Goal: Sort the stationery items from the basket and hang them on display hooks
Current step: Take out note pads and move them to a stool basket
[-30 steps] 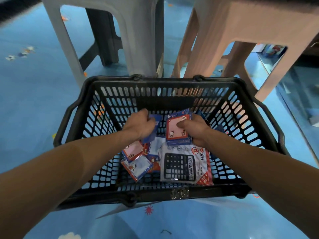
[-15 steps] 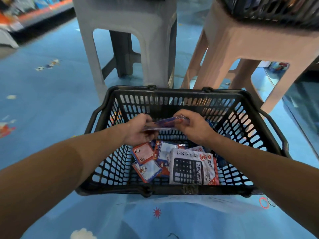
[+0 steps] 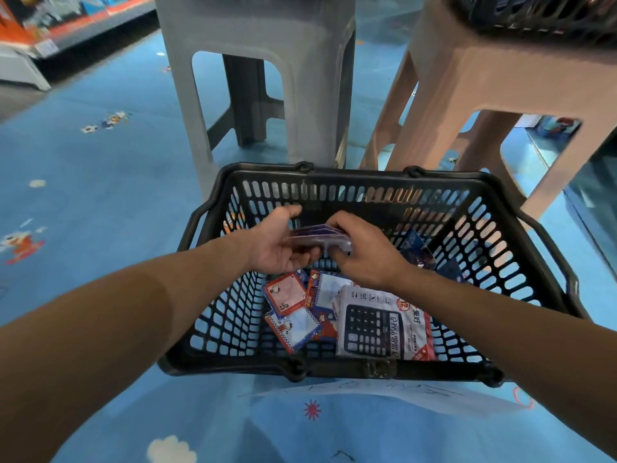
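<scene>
A black plastic basket (image 3: pixel 367 192) stands on the blue floor. Above its middle my left hand (image 3: pixel 277 245) and my right hand (image 3: pixel 364 255) both hold a thin stack of sticker packets (image 3: pixel 317 235), seen edge-on, the left from below and the right pinching its right end. On the basket floor lie several red and blue cartoon notepad packets (image 3: pixel 290 305) and a packaged black calculator (image 3: pixel 384 325). More blue packets (image 3: pixel 417 245) lean against the right wall.
A grey plastic stool (image 3: pixel 260 45) and a pink stool (image 3: pixel 494 71) stand right behind the basket; another dark basket (image 3: pixel 541 15) sits on the pink one. Shop shelving (image 3: pixel 50 38) runs along the far left. A glass-fronted unit (image 3: pixel 594 182) is at the right.
Both hands have risen out of the basket with the stack of packets, which was turned from face-up to edge-on. The view has tilted up.
</scene>
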The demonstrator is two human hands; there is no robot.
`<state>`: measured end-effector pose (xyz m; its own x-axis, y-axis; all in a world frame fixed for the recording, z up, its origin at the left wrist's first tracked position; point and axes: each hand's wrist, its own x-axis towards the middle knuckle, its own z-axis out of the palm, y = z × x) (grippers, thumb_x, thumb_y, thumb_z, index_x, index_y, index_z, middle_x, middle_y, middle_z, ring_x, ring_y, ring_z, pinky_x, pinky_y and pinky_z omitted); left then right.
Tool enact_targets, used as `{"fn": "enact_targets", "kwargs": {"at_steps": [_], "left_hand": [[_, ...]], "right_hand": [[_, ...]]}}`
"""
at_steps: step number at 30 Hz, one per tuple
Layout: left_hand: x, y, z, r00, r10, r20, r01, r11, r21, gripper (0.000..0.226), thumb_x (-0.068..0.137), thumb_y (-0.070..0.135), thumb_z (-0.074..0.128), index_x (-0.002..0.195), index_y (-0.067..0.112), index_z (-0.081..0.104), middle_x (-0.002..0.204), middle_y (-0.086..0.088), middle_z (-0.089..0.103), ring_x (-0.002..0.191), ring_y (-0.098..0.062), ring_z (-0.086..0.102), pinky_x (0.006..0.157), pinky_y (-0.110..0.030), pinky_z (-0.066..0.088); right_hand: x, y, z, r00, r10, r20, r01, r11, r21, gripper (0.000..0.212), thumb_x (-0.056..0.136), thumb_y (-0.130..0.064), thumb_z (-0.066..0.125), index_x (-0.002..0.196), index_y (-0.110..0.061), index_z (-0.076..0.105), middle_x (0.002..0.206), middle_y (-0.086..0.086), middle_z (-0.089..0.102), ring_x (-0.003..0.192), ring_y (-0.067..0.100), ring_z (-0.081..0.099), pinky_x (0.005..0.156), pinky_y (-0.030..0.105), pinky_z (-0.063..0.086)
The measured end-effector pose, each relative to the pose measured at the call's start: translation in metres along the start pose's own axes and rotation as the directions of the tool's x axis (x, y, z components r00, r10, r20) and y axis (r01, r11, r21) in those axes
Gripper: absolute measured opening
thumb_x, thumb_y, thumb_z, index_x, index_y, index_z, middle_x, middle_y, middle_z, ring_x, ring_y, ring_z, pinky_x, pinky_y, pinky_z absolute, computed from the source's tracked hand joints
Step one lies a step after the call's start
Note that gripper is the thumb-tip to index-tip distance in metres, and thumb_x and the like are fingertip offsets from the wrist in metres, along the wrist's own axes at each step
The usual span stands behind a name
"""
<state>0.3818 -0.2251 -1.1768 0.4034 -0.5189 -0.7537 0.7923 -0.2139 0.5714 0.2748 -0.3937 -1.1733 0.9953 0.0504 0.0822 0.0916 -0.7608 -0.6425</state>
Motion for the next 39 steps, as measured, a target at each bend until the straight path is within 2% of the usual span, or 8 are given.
{"fn": "enact_targets", "kwargs": {"at_steps": [4, 7, 11, 15, 21, 29, 33, 39], "left_hand": [[0.015, -0.005, 0.0, 0.998, -0.02, -0.053, 0.032, 0.974, 0.225, 0.081, 0.098, 0.076, 0.019, 0.123, 0.016, 0.068, 0.112, -0.012, 0.078, 0.095, -0.026, 0.076, 0.073, -0.032, 0.051], [0.031, -0.019, 0.003, 0.97, 0.081, -0.228, 0.052, 0.851, 0.523, 0.038, 0.107, 0.044, 0.041, 0.103, 0.014, 0.063, 0.095, -0.003, 0.068, 0.079, -0.016, 0.062, 0.061, -0.027, 0.045], [0.055, -0.035, -0.011, 0.947, 0.186, -0.262, 0.232, 0.169, 0.958, 0.024, 0.102, 0.018, 0.053, 0.121, 0.003, 0.058, 0.106, -0.007, 0.06, 0.083, -0.017, 0.055, 0.062, -0.027, 0.046], [0.074, -0.048, -0.017, 0.944, 0.199, -0.263, 0.293, -0.138, 0.946, 0.068, 0.1, 0.032, 0.062, 0.153, 0.001, 0.033, 0.145, -0.011, 0.05, 0.127, -0.025, 0.055, 0.097, -0.029, 0.049], [0.094, -0.063, -0.017, 0.936, 0.257, -0.242, 0.31, -0.271, 0.911, 0.095, 0.094, 0.035, 0.072, 0.159, -0.003, 0.012, 0.158, -0.021, 0.03, 0.142, -0.035, 0.041, 0.108, -0.034, 0.045], [0.102, -0.076, -0.016, 0.944, 0.216, -0.25, 0.298, -0.234, 0.925, 0.046, 0.097, 0.027, 0.063, 0.137, 0.006, 0.054, 0.14, -0.012, 0.057, 0.125, -0.025, 0.059, 0.087, -0.027, 0.048], [0.103, -0.093, -0.015, 0.903, 0.257, -0.345, 0.407, -0.255, 0.877, 0.083, 0.097, 0.045, 0.06, 0.157, 0.003, 0.022, 0.16, -0.02, 0.028, 0.146, -0.036, 0.036, 0.113, -0.038, 0.039], [0.098, -0.101, -0.008, 0.903, 0.218, -0.371, 0.422, -0.286, 0.86, 0.093, 0.074, 0.036, 0.091, 0.145, 0.006, 0.037, 0.145, -0.015, 0.046, 0.134, -0.031, 0.052, 0.1, -0.037, 0.054]], "right_hand": [[0.008, 0.021, -0.004, 0.982, 0.185, -0.031, -0.182, 0.98, 0.083, 0.028, 0.093, -0.012, 0.067, 0.109, -0.03, 0.054, 0.101, -0.005, 0.067, 0.094, 0.015, 0.065, 0.077, 0.032, 0.056], [0.009, 0.037, -0.006, 0.943, 0.333, -0.021, -0.327, 0.935, 0.134, 0.035, 0.089, -0.006, 0.067, 0.118, -0.023, 0.056, 0.109, 0.001, 0.068, 0.104, 0.021, 0.066, 0.092, 0.041, 0.057], [0.008, 0.053, -0.006, 0.874, 0.485, 0.023, -0.479, 0.852, 0.21, 0.045, 0.085, 0.005, 0.065, 0.12, -0.021, 0.054, 0.111, 0.004, 0.067, 0.106, 0.024, 0.065, 0.096, 0.047, 0.056], [0.013, 0.064, -0.004, 0.842, 0.536, 0.052, -0.523, 0.791, 0.318, 0.042, 0.085, 0.008, 0.066, 0.119, -0.015, 0.06, 0.109, 0.005, 0.069, 0.104, 0.023, 0.066, 0.09, 0.039, 0.056], [0.018, 0.065, 0.009, 0.855, 0.49, 0.168, -0.516, 0.776, 0.361, 0.039, 0.087, 0.009, 0.066, 0.11, -0.021, 0.061, 0.102, -0.002, 0.069, 0.098, 0.016, 0.065, 0.08, 0.03, 0.05], [0.017, 0.068, 0.008, 0.828, 0.534, 0.171, -0.556, 0.743, 0.373, 0.038, 0.088, 0.006, 0.067, 0.114, -0.02, 0.062, 0.107, 0.001, 0.07, 0.101, 0.018, 0.067, 0.088, 0.036, 0.056], [0.016, 0.064, 0.003, 0.829, 0.532, 0.172, -0.555, 0.743, 0.374, 0.035, 0.087, 0.008, 0.066, 0.107, -0.021, 0.062, 0.103, 0.0, 0.07, 0.099, 0.017, 0.066, 0.078, 0.029, 0.052], [0.017, 0.061, 0.004, 0.822, 0.538, 0.187, -0.568, 0.753, 0.333, 0.036, 0.087, 0.005, 0.068, 0.106, -0.024, 0.059, 0.101, -0.002, 0.069, 0.1, 0.019, 0.067, 0.082, 0.031, 0.055]]}}
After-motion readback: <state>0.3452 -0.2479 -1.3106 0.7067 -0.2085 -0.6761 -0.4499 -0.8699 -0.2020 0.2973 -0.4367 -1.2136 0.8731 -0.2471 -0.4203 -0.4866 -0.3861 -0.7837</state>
